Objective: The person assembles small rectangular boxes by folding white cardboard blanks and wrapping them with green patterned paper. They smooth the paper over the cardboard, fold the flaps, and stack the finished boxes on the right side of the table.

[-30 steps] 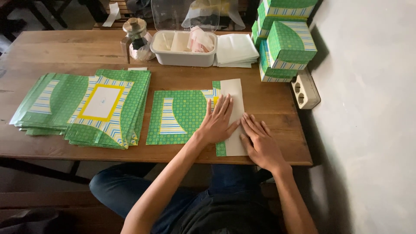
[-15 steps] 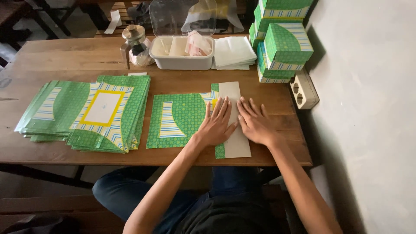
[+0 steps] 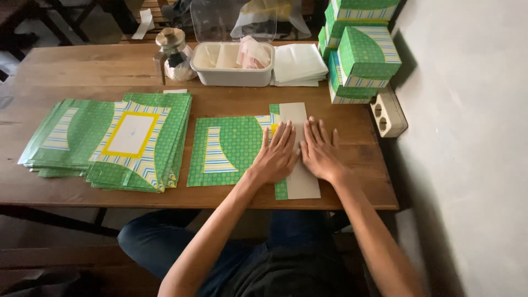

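Hands lie flat, side by side, on a green card sheet. The left hand [image 3: 278,155] has its grip spread wide, fingers straight, palm down on the sheet where the green part meets the pale flap. The right hand [image 3: 322,154] is just beside it, also with its grip spread and pinching nothing, pressing down on the pale flap [image 3: 300,181]. The thumbs nearly touch.

The green card sheet [image 3: 228,144] lies flat on the wooden desk [image 3: 82,66], near the front edge. It has small dots, a striped patch in blue and yellow, and a curved shape. The pale flap is folded over its right side and runs from the far end of the sheet to the desk's front edge.

To the left, near the sheet, sits a stack of flat sheets [image 3: 113,140] of the same kind. The top one shows a white square with a yellow frame.

At the back of the desk is a white tub [image 3: 231,74] with pale things in it. Beside its left end is a glass jar [image 3: 171,52] with a metal lid. On its right side lies a pile of white papers [image 3: 300,63]. Further right, green boxes [image 3: 366,58] are stacked up next to the grey wall. A white power strip [image 3: 388,113] lies by the boxes, at the desk's right edge.
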